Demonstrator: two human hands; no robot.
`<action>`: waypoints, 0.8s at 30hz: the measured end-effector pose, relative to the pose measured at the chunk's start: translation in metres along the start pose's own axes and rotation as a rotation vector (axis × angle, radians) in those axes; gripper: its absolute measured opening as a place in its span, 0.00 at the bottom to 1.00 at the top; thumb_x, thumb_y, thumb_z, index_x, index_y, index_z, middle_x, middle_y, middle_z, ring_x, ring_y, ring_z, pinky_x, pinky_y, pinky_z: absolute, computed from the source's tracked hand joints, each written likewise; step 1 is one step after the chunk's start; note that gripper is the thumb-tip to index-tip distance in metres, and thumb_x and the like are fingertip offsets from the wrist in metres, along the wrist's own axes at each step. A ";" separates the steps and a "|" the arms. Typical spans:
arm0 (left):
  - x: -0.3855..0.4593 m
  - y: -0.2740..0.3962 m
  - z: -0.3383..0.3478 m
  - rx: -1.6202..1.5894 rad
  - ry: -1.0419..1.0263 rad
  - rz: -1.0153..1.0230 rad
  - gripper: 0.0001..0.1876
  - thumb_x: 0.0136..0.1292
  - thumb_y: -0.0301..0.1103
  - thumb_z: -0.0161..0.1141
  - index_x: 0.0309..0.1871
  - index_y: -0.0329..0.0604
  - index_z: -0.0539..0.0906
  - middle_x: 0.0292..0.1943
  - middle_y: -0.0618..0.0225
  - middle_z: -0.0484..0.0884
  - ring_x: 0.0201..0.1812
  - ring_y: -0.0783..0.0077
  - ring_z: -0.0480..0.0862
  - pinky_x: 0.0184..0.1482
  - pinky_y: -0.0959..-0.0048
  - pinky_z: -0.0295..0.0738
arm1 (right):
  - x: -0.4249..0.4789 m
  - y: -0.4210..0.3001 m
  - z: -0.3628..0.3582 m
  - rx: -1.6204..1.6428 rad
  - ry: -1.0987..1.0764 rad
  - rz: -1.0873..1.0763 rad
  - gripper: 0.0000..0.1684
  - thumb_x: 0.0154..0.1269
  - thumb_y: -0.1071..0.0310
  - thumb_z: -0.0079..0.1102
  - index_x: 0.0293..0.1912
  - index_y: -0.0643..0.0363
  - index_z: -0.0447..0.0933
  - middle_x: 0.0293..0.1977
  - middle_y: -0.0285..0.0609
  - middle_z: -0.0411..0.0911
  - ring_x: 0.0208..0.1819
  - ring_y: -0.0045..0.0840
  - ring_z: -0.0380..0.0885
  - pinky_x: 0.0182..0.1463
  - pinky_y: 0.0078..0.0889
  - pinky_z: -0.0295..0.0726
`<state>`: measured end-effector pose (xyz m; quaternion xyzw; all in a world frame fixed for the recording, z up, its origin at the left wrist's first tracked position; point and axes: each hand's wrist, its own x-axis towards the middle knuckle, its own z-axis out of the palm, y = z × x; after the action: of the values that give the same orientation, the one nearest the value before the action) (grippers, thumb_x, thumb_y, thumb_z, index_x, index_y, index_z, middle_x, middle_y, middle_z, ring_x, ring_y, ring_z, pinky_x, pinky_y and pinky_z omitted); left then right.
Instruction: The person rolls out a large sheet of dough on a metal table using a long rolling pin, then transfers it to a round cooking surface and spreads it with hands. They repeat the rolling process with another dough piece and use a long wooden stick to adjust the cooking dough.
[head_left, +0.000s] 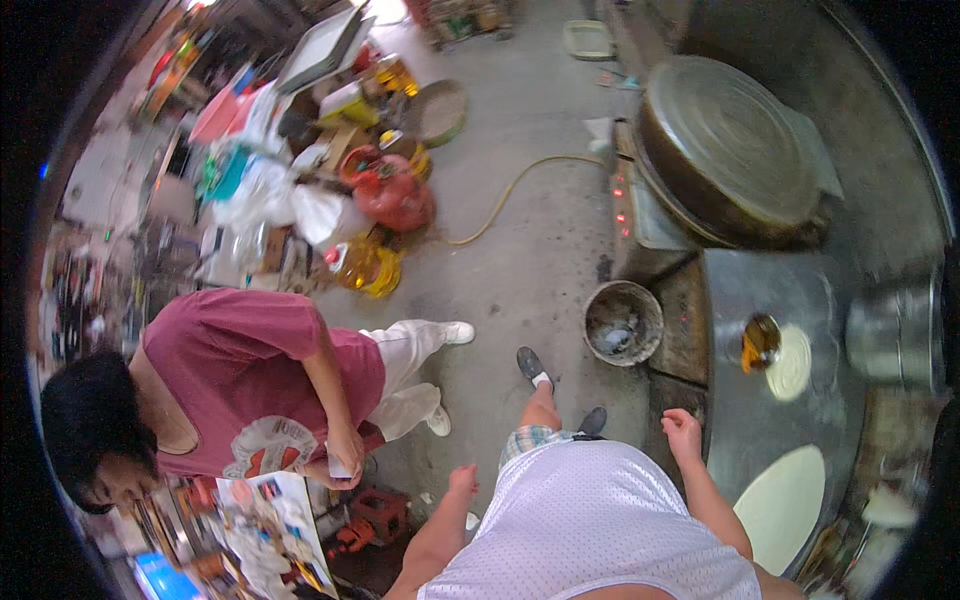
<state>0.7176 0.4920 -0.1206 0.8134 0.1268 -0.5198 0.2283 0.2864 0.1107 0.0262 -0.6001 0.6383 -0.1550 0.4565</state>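
Observation:
My left hand (464, 480) hangs beside my white mesh shirt over the floor; its fingers are partly hidden, and I see nothing held. My right hand (683, 433) is raised near the edge of a metal worktop (757, 281), empty, with its fingers loosely bent and apart. On that worktop lies a large pale sheet, apparently dough (784, 510), cut off from view by my right arm. Farther along, a smaller pale round piece (790, 364) lies against a small bowl (765, 330) with something orange at its rim.
A big round pan or lid (735, 142) tops a cooker with red lit displays. Below the worktop edge is a dirty bucket (622, 322); a metal pot (892, 330) stands right. A yellow hose (517, 184) crosses the floor. Left are an oil bottle (367, 266) and a person (262, 375).

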 end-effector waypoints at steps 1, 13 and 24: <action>0.007 -0.020 -0.004 0.010 0.017 -0.021 0.22 0.72 0.46 0.65 0.60 0.40 0.85 0.38 0.59 0.86 0.32 0.63 0.86 0.28 0.62 0.77 | 0.022 -0.015 0.020 -0.026 -0.047 -0.031 0.12 0.68 0.70 0.67 0.48 0.65 0.86 0.34 0.41 0.88 0.33 0.22 0.85 0.41 0.29 0.85; -0.016 -0.046 0.046 0.308 -0.146 0.031 0.25 0.72 0.52 0.56 0.62 0.46 0.86 0.56 0.48 0.86 0.55 0.43 0.85 0.55 0.48 0.80 | 0.325 -0.185 0.220 -0.149 -0.335 0.091 0.08 0.67 0.71 0.63 0.43 0.64 0.83 0.29 0.41 0.84 0.22 0.24 0.80 0.26 0.30 0.79; 0.058 0.176 0.118 -0.450 0.095 -0.270 0.26 0.73 0.53 0.55 0.62 0.45 0.85 0.58 0.47 0.87 0.57 0.41 0.86 0.59 0.48 0.81 | 0.614 -0.344 0.398 -0.644 -0.739 -0.224 0.04 0.62 0.73 0.61 0.35 0.63 0.81 0.19 0.43 0.77 0.17 0.31 0.78 0.19 0.39 0.74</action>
<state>0.7273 0.2783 -0.1730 0.7414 0.3570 -0.4656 0.3258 0.8909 -0.3873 -0.1741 -0.7900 0.3812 0.2246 0.4245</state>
